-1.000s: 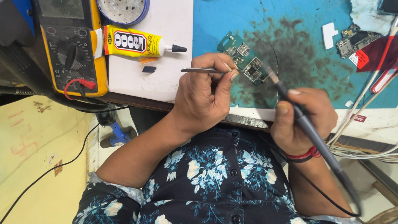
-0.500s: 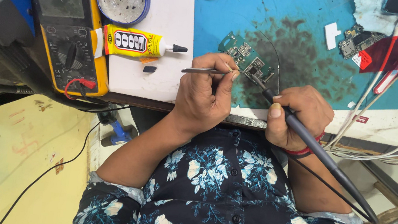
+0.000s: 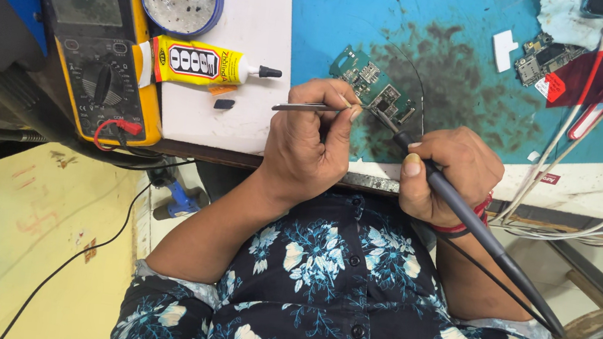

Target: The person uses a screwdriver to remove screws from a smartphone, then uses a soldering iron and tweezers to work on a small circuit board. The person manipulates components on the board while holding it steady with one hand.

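Left hand (image 3: 312, 144) pinching tweezers (image 3: 309, 107), right hand (image 3: 445, 172) gripping soldering iron (image 3: 465, 212) on small circuit board (image 3: 372, 94). Slip risk: tip bridges neighbouring pads.

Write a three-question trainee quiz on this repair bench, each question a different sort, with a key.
1. True or false: the left hand holds tweezers over the green circuit board.
2. The right hand holds: A) a screwdriver B) a dark soldering iron C) a brush.
3. Fill in: the yellow glue tube lies between the yellow multimeter and the ____ mat.

Key: 1 true; 2 B; 3 blue.
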Demonstrator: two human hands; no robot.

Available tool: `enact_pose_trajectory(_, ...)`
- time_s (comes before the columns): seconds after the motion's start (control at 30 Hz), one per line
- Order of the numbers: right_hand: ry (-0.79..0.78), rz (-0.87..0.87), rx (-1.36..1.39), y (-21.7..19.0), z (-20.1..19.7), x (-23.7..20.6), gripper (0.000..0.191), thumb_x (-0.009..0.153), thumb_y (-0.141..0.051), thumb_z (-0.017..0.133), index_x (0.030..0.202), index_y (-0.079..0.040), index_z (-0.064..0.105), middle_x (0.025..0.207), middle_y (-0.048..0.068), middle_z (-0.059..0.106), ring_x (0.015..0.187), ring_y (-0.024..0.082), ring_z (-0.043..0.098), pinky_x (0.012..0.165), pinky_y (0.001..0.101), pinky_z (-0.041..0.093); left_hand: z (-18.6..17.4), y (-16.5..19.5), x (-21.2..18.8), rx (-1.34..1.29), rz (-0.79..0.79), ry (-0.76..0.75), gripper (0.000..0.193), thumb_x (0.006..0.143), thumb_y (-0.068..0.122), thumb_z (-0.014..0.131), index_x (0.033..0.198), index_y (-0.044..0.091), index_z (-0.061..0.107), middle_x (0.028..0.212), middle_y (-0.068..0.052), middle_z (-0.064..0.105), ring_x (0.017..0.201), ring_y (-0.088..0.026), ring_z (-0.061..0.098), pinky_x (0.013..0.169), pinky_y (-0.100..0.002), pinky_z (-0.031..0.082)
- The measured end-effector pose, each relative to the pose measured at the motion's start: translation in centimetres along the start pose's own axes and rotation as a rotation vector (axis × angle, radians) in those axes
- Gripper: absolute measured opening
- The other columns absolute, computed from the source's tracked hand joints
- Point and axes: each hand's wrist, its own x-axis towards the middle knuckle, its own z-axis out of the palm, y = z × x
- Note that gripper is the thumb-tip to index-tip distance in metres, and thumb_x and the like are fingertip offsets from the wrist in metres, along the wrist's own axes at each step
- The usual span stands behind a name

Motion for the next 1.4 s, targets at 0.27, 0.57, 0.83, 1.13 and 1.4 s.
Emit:
enact_pose_trajectory(0.27, 0.0, -0.013, -0.006, 0.11, -0.02, -0.05, 0.013, 0.097, -0.011, 0.068, 0.098, -0.002, 0.058, 0.082, 0.013, 0.067, 0.071, 0.027, 0.065, 0.061, 0.0346, 0.051, 0.12, -0.05, 0.11, 0.022, 0.032, 0.008, 0.03, 0.105, -0.008, 0.063, 0.12, 0.004, 0.04, 0.107, -0.012, 0.066, 0.066, -0.009, 0.061, 0.057, -0.023, 0.05)
enact_pose_trajectory(0.57, 0.017, -0.013, 0.001, 0.12, 0.1, -0.03, 0.012, 0.096, -0.01, 0.067, 0.096, -0.002, 0.058, 0.081, 0.013, 0.068, 0.069, 0.026, 0.066, 0.059, 0.0345, 0.051, 0.0, 0.02, 0.03, 0.012, 0.008, 0.001, 0.03, 0.105, -0.007, 0.063, 0.12, 0.003, 0.04, 0.107, -0.011, 0.066, 0.065, -0.009, 0.061, 0.056, -0.022, 0.049)
enact_pose_trajectory(0.83, 0.023, -0.014, -0.01, 0.1, 0.09, -0.02, 0.012, 0.095, -0.01, 0.067, 0.096, -0.002, 0.059, 0.081, 0.013, 0.067, 0.069, 0.026, 0.066, 0.06, 0.0348, 0.052, 0.06, 0.04, 0.03, 0.015, 0.009, 0.008, 0.029, 0.105, -0.007, 0.063, 0.12, 0.003, 0.04, 0.107, -0.011, 0.066, 0.064, -0.009, 0.06, 0.056, -0.023, 0.049)
enact_pose_trajectory(1.13, 0.006, -0.012, -0.011, -0.03, 0.0, 0.02, 0.012, 0.097, -0.01, 0.068, 0.097, -0.002, 0.059, 0.083, 0.014, 0.068, 0.07, 0.027, 0.066, 0.061, 0.0348, 0.052, 0.02, 0.02, 0.02, 0.01, 0.012, 0.003, 0.03, 0.105, -0.007, 0.062, 0.121, 0.004, 0.04, 0.108, -0.011, 0.066, 0.067, -0.008, 0.062, 0.057, -0.022, 0.05)
enact_pose_trajectory(1.4, -0.002, -0.015, -0.008, -0.07, -0.07, 0.12, 0.013, 0.096, -0.01, 0.067, 0.097, -0.002, 0.058, 0.082, 0.014, 0.067, 0.069, 0.027, 0.065, 0.06, 0.0351, 0.051, 0.04, 0.1, 0.07, 0.003, 0.011, 0.003, 0.031, 0.105, -0.008, 0.063, 0.121, 0.004, 0.039, 0.107, -0.011, 0.067, 0.065, -0.008, 0.061, 0.055, -0.022, 0.049)
